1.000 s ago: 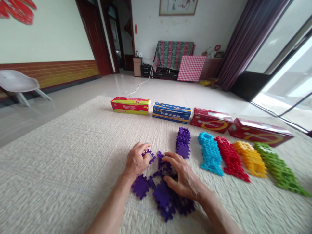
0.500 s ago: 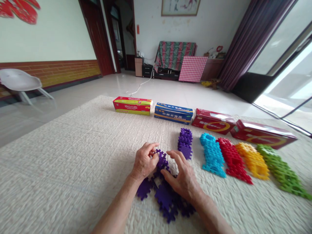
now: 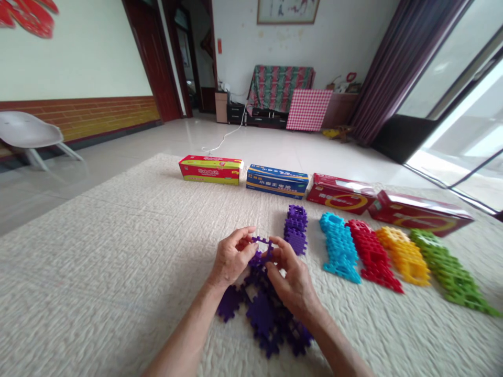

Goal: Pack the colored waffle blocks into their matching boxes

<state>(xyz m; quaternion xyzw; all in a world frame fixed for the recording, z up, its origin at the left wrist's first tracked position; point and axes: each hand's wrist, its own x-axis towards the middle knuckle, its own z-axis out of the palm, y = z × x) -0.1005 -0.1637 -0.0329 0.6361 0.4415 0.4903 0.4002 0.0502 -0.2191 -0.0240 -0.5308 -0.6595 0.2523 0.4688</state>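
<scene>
A purple square frame tile (image 3: 262,241) with notched edges is held up between both hands. My left hand (image 3: 234,255) pinches its left side between thumb and fingers. On the opposite side, my right hand (image 3: 291,272) has its fingers closed on the right edge. Under and in front of the hands lies a loose heap of purple interlocking tiles (image 3: 261,314), some solid, some open in the middle; my right hand hides part of it. Just beyond my right hand stretches a short row of overlapping purple tiles (image 3: 295,242).
Rows of blue tiles (image 3: 338,248), red tiles (image 3: 375,259), yellow tiles (image 3: 406,256) and green tiles (image 3: 456,275) lie to the right on the quilted cover (image 3: 118,251). Behind them stand a red-yellow box (image 3: 210,170), a blue box (image 3: 277,182) and two dark red boxes (image 3: 340,193).
My right hand has moved from being spread open beside the tile to gripping its right edge. The purple tile now stands tilted up, its open middle showing.
</scene>
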